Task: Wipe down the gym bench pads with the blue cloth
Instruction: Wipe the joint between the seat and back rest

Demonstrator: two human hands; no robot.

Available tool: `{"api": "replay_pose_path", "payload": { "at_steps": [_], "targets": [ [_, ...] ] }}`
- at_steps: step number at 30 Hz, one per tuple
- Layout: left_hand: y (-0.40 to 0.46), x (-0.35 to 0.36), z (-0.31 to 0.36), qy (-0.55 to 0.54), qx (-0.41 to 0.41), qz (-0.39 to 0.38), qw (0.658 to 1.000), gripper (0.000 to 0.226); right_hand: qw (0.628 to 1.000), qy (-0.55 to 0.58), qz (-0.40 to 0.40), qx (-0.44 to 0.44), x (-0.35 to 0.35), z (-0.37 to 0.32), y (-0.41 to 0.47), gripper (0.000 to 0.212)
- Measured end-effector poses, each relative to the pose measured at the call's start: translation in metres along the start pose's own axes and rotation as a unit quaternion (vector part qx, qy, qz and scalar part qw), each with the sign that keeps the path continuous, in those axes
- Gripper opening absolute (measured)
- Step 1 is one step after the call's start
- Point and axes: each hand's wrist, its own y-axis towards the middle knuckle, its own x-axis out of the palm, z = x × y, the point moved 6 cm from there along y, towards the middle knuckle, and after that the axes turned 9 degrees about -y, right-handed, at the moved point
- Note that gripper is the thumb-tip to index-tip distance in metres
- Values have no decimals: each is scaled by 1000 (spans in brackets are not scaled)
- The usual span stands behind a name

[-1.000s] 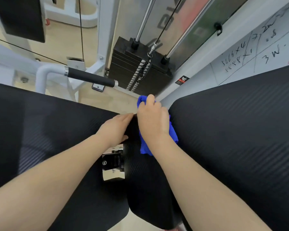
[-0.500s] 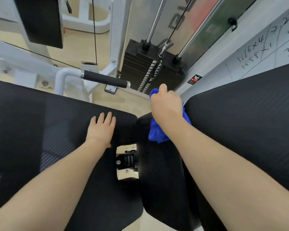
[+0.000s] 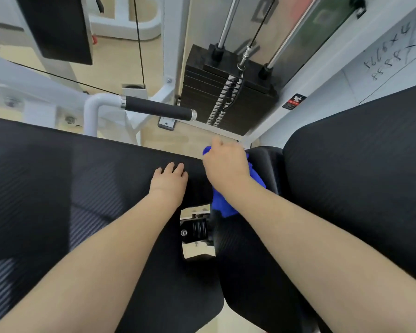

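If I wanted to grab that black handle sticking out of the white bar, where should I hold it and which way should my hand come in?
Hold the black handle around the middle of its black grip, not on the silver end cap. It lies about level with nothing around it, so coming down from above and wrapping your fingers round it looks easiest. The white tube bends down at its far-left end, so stay clear of that.

Right hand [image 3: 226,164] grips blue cloth [image 3: 222,205] on pad [image 3: 250,260].

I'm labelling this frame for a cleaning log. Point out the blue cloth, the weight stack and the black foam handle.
blue cloth [image 3: 222,204]: head view, hanging lower fold.
weight stack [image 3: 202,92]: head view, side of the plates.
black foam handle [image 3: 157,108]: head view, middle of the grip.
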Motion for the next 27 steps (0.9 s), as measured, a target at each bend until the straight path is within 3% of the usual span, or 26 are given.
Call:
{"api": "replay_pose_path", "payload": {
  "at_steps": [3,8,13,17,20,27],
  "targets": [
    [2,5,-2,5,-9,0,1000,84,999,10,2,43,0,10,13,25],
    [10,8,-1,8,-18,-8,1000,85,998,60,-23,-4,33,-41,3,26],
    [4,7,0,34,-13,22,999,86,981,12,-103,-162,58,-95,-60,29],
    [-8,9,9,24,-27,68,997,77,998,4,18,-59,6,-18,-36,30],
    [-11,10,8,53,-18,73,996,71,999,-15,42,17,-19,32,-21,26],
    [-32,29,11,35,-24,55,998,71,990,37,-75,-111,18,-43,-104,27]
  ]
}}
